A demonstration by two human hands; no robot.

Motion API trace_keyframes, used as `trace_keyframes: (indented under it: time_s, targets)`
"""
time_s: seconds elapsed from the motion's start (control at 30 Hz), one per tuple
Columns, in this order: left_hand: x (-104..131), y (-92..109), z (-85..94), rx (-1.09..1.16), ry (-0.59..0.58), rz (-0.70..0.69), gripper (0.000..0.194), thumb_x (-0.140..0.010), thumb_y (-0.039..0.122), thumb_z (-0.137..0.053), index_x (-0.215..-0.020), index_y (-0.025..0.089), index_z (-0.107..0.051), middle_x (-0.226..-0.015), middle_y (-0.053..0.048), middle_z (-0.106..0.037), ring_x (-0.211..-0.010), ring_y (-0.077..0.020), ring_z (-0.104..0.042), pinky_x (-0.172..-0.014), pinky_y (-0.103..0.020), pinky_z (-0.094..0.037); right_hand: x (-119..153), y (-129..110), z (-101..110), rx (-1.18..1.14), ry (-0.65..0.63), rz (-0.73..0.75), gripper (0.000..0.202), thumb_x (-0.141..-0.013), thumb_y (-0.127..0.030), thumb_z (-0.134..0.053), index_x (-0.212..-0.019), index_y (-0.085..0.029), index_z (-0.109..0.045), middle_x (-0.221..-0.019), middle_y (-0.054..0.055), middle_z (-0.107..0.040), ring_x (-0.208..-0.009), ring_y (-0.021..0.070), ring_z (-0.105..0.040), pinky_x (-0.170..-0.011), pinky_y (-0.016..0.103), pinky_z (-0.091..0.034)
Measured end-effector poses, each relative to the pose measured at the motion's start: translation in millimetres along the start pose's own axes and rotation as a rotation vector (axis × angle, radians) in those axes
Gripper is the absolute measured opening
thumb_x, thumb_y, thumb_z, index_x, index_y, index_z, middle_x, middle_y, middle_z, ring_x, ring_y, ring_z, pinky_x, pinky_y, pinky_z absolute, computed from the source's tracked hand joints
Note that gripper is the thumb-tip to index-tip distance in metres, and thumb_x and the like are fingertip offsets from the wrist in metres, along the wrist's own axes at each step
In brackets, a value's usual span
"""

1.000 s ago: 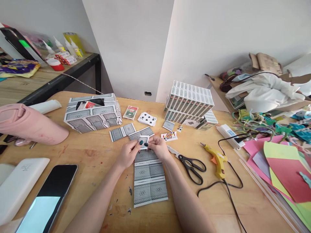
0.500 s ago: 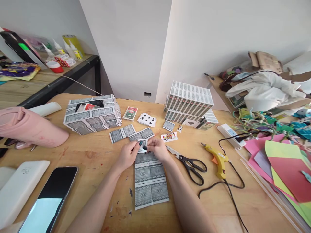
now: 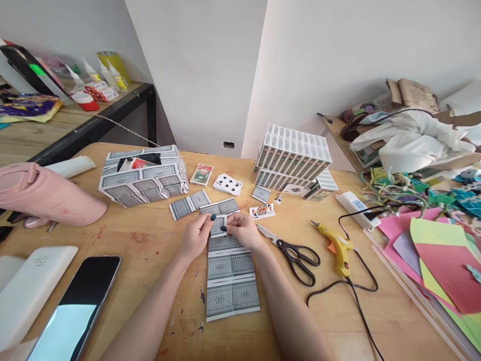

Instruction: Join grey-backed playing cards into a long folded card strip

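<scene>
The bottle [image 3: 56, 195] lies at the far left, with the phone [image 3: 77, 306] nearer the body; both are well apart from the hands, so the elbows have room to rest and steady the work. The box [image 3: 145, 175] covered in card backs stands beyond them. Near it, a card pair [image 3: 190, 204] lies flat on the table [image 3: 143, 271].

The left hand [image 3: 197, 234] pinches the small card [image 3: 218, 226] at its left side, thumb on top near the far corner. A light pinch close to the edge seems best here, since card this thin would likely crease under a hard squeeze. The small card is between the two hands, back pattern up, above the far end of the card panel [image 3: 233, 281]. The panel's joined rows run toward the body; wrists held a little high would avoid dragging on them or pulling them askew.

The right hand [image 3: 244, 230] pinches the same small card from the right, thumb over its face and the other fingers curled in. Equal pressure from both sides should hold it flat and square; uneven pressure could skew or bend it.

Just right of that hand lie a face card [image 3: 262, 211] and the scissors [image 3: 291, 253], blades pointing toward the hand, so the right wrist should be careful not to swing outward. The glue gun [image 3: 338, 249] lies farther right; its nozzle may be hot, so the forearm is best held clear of it.
</scene>
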State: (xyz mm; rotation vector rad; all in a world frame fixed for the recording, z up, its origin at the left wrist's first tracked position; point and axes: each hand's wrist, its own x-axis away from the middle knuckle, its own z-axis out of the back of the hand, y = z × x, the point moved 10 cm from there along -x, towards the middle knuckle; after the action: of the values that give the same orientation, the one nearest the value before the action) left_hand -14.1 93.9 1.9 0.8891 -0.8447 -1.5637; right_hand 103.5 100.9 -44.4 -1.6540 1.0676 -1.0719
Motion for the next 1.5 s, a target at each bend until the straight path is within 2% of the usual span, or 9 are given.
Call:
trace_keyframes:
  time_s: [0.2,0.33,0.47,0.73,0.9,1.23,1.33,1.5]
  targets:
    - [1,6,3.1,-0.128,0.051,-0.039,0.030,-0.086,0.035,-0.035,-0.060,0.020,-0.035,-0.057,0.002,-0.040,-0.056,-0.0119,-0.038,-0.054,-0.024,-0.029,1,-2,-1,0.013,-0.005,-0.002,0.027,-0.053,-0.031,-0.077,-0.056,-0.017,-0.054,-0.048,-0.003,-0.056,-0.044,0.0087,-0.048,-0.045,0.021,-0.035]
    - [1,6,3.8,-0.144,0.065,-0.046,0.033,-0.087,0.036,-0.035,-0.058,0.020,-0.031,-0.055,0.003,-0.035,-0.054,-0.0113,-0.036,-0.053,-0.024,-0.027,2,-1,-2,0.004,-0.010,-0.021,0.028,-0.052,-0.031,-0.078,-0.056,-0.017,-0.054,-0.047,-0.004,-0.056,-0.043,0.0087,-0.048,-0.045,0.021,-0.035]
    - [1,2,3.4,-0.060,0.057,-0.040,0.037,-0.086,0.038,-0.039,-0.055,0.020,-0.028,-0.055,0.004,-0.028,-0.053,-0.0106,-0.032,-0.052,-0.024,-0.026,2,0,-2,-0.007,-0.017,-0.023,0.027,-0.052,-0.030,-0.077,-0.056,-0.017,-0.054,-0.048,-0.004,-0.056,-0.044,0.0088,-0.049,-0.046,0.021,-0.036]
    - [-3,-7,2.4,0.138,0.032,0.005,0.036,-0.084,0.036,-0.045,-0.055,0.020,-0.030,-0.056,0.004,-0.026,-0.054,-0.0101,-0.029,-0.050,-0.023,-0.025,4,-5,-9,0.048,-0.093,0.000,0.026,-0.060,-0.033,-0.074,-0.062,-0.017,-0.054,-0.053,-0.003,-0.058,-0.047,0.0085,-0.049,-0.046,0.020,-0.034]
    - [-2,-5,-4.2,0.146,-0.007,0.003,0.036,-0.084,0.036,-0.044,-0.055,0.019,-0.030,-0.057,0.004,-0.025,-0.054,-0.0098,-0.027,-0.050,-0.023,-0.024,5,-14,-10,0.146,-0.084,0.062,0.032,-0.070,-0.043,-0.065,-0.059,-0.019,-0.047,-0.045,-0.006,-0.048,-0.041,0.0072,-0.039,-0.041,0.020,-0.027]
    - [-1,-1,-4.0,0.080,0.032,-0.023,0.037,-0.083,0.034,-0.044,-0.053,0.019,-0.027,-0.055,0.004,-0.026,-0.052,-0.0094,-0.028,-0.050,-0.023,-0.026,4,-9,-11,0.111,-0.068,0.070,0.036,-0.067,-0.049,-0.066,-0.059,-0.019,-0.046,-0.046,-0.007,-0.042,-0.043,0.0077,-0.036,-0.043,0.022,-0.027]
    - [-1,-7,-4.1,0.132,0.046,0.022,0.037,-0.083,0.039,-0.046,-0.055,0.019,-0.033,-0.055,0.004,-0.029,-0.053,-0.0097,-0.031,-0.049,-0.023,-0.026,4,-10,-9,0.083,-0.042,0.067,0.036,-0.066,-0.048,-0.066,-0.060,-0.019,-0.047,-0.048,-0.006,-0.043,-0.043,0.0078,-0.037,-0.043,0.022,-0.028]
    - [-1,-13,-6.2,0.359,0.044,0.108,0.037,-0.086,0.048,-0.036,-0.064,0.019,-0.045,-0.056,0.003,-0.037,-0.051,-0.0108,-0.034,-0.047,-0.023,-0.028,4,-12,-6,0.100,-0.020,0.062,0.035,-0.067,-0.048,-0.066,-0.060,-0.019,-0.049,-0.047,-0.006,-0.046,-0.042,0.0079,-0.038,-0.042,0.022,-0.027]
